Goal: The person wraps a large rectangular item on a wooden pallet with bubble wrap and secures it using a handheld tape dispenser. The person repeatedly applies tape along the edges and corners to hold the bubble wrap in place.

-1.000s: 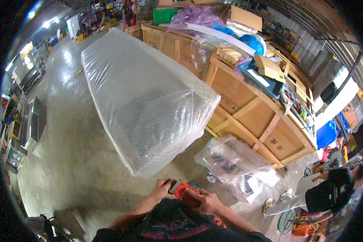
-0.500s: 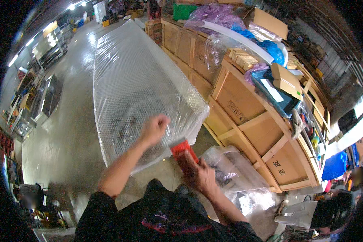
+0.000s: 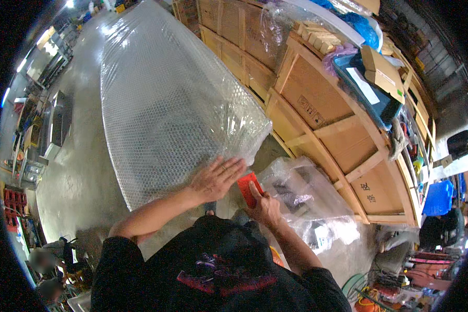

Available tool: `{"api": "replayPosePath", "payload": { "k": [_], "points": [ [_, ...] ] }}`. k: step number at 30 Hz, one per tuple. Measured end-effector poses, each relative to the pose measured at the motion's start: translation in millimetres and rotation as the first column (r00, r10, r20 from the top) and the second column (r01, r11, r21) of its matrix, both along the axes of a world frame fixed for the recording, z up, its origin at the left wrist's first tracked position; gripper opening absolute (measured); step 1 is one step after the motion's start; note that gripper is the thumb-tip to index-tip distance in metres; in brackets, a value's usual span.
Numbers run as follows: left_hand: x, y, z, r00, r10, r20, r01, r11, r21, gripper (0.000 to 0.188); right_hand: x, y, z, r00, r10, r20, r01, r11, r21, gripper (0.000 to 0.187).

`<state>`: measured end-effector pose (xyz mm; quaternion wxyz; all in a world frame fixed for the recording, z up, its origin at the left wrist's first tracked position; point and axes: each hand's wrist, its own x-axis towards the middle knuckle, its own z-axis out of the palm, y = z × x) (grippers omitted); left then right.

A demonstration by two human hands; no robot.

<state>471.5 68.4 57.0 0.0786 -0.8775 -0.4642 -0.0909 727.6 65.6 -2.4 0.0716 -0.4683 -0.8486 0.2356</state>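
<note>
The flat left hand [image 3: 217, 180] seemingly steadies the bubble-wrapped bundle [image 3: 161, 104] while the right hand [image 3: 265, 208] grips a red tool [image 3: 248, 188] beside it.

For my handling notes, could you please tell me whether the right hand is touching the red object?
Touching: the head view shows the right hand gripping the red object, with a digit laid over its surface.

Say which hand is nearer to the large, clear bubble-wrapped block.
Left. The left hand appears flat on the block; the right hand, gripping a red oblong tool, sits apart, off the block's near right corner.
</note>
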Motion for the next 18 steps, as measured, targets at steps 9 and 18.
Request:
{"api": "replayPosePath", "payload": {
  "k": [9, 18],
  "points": [
    [39.8, 18.6, -63.0, 0.529, 0.017, -0.848, 0.051, 0.997, 0.051, 0.065, -10.3, 10.6, -15.0, 0.989, -0.059, 0.132, 0.079, 0.985, -0.152, 0.094],
    [51.5, 30.0, -93.5, 0.264, -0.021, -0.964, 0.036, 0.999, -0.012, 0.067, -60.3, 44.4, -26.7, 0.957, 0.015, 0.290, 0.063, 0.964, -0.260, 0.071]
  ]
}}
